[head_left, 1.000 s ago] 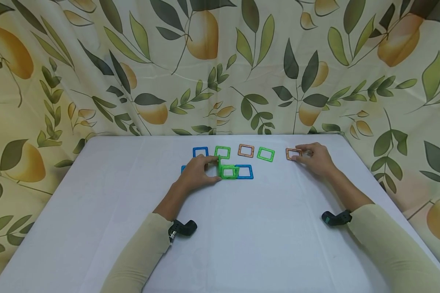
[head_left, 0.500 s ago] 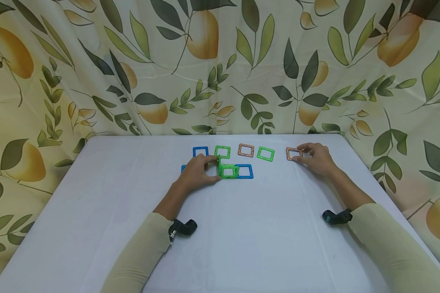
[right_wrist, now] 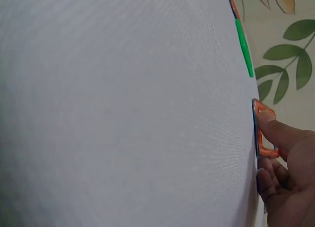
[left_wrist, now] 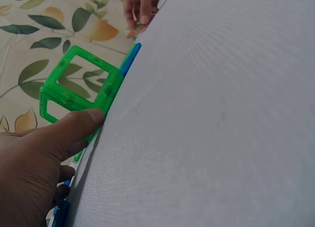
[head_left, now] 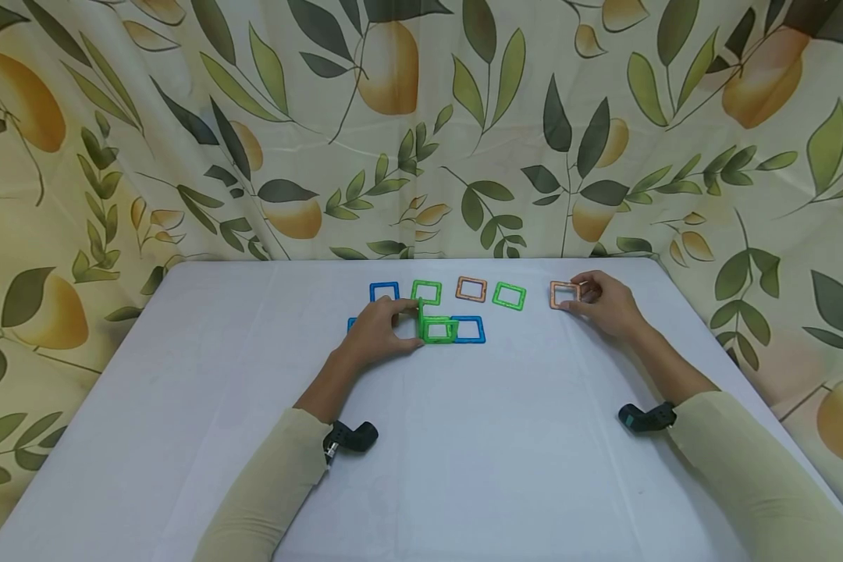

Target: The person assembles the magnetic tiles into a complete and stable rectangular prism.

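While my left grip (head_left: 375, 332) grasps an upright green frame (head_left: 421, 320), thumb at its near edge and fingertips at its far edge, my right grip (head_left: 610, 306) pinches an orange frame (head_left: 552, 295) near the back of the surface (head_left: 464, 437). Taking twelve as straight ahead of me, that orange frame sits between two and three o'clock from the upright one, well apart from it. The right wrist view shows my thumb across its face and a blue strip along its edge.

The upright green frame touches a second green frame (head_left: 439, 340) at its three o'clock side, and a flat blue frame (head_left: 469, 341) adjoins that one, further toward three. At nine, mostly hidden by my left grip, a bit of blue (head_left: 351, 321) peeks out.

Along the back lie more frames: a far blue one (head_left: 383, 284) at ten o'clock from the upright green, a far green one (head_left: 426, 303) near twelve, a loose orange one (head_left: 471, 299) at one, and a slightly turned green one (head_left: 507, 306) at two. Past the surface, toward twelve, hangs a cloth (head_left: 365, 156) printed with leaves and fruit.
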